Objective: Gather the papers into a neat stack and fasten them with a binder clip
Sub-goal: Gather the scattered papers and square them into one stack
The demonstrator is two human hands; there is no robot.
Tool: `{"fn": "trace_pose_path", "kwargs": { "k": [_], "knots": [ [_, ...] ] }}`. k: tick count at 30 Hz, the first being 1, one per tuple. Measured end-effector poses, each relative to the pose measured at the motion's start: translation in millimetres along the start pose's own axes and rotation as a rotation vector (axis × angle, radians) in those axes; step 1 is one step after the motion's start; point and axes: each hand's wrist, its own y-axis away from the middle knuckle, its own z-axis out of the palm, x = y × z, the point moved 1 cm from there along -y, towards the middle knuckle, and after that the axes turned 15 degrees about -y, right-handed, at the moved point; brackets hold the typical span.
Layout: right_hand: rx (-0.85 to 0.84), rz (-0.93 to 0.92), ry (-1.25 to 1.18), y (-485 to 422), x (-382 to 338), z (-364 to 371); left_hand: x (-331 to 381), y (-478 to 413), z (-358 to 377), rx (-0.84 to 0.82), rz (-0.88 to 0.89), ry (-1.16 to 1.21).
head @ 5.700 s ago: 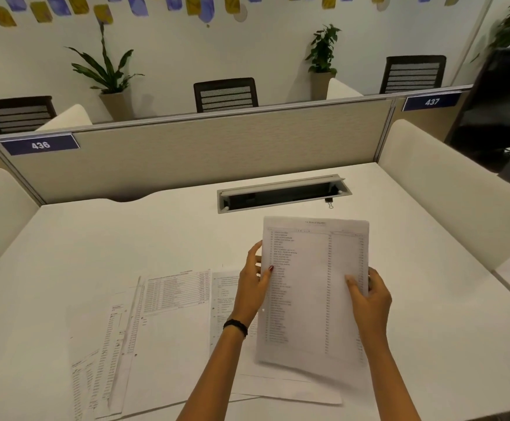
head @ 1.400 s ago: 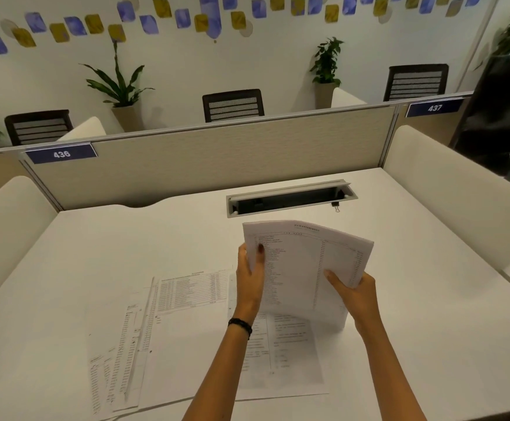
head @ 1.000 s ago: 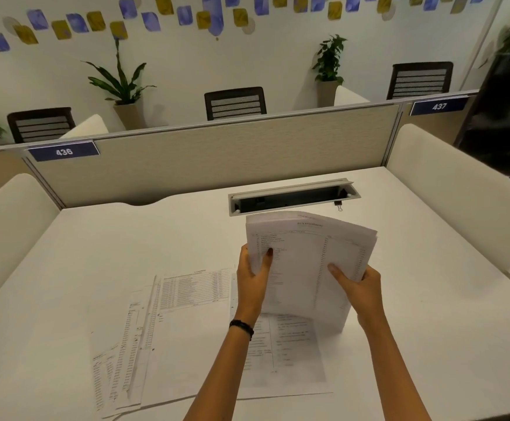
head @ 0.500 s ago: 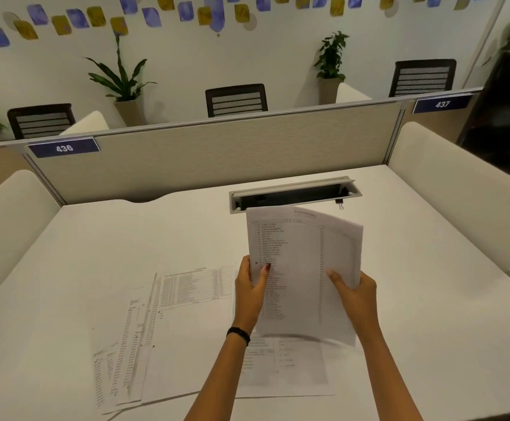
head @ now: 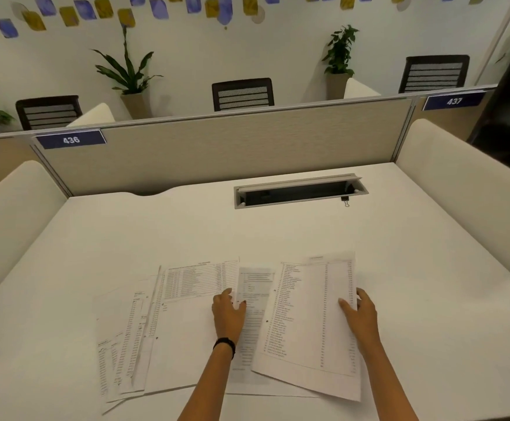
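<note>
Both hands [head: 229,311] rest on papers [head: 308,314]; fingers [head: 346,305] pinch right edge.

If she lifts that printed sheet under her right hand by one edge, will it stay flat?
Probably not: the printed sheet looks thin, so it would likely droop. It seems very light, and on the smooth desk a nudge from the right hand would probably slide it.

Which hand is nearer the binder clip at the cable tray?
Right. The right hand rests on the sheets almost straight below the binder clip; the left hand lies farther off to the left.
</note>
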Motion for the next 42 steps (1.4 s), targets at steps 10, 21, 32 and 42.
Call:
{"fn": "trace_pose_path", "kwargs": {
  "k": [10,21,32,42],
  "knots": [
    [-0.058,0.030,0.095,9.1,18.3,18.2,3.4,-7.3,4.6,-0.042,-0.070,0.071],
    [-0.042,0.039,0.154,20.6,23.6,39.9,18.5,-6.4,7.2,-0.122,-0.056,0.197],
    [0.037,0.123,-0.081,8.5,19.7,31.4,36.9,-7.1,4.2,-0.136,0.094,0.331],
    [0.050,0.249,-0.477,-8.4,-9.2,28.8,95.1,-5.0,-39.8,-0.054,0.298,0.405]
  ]
}}
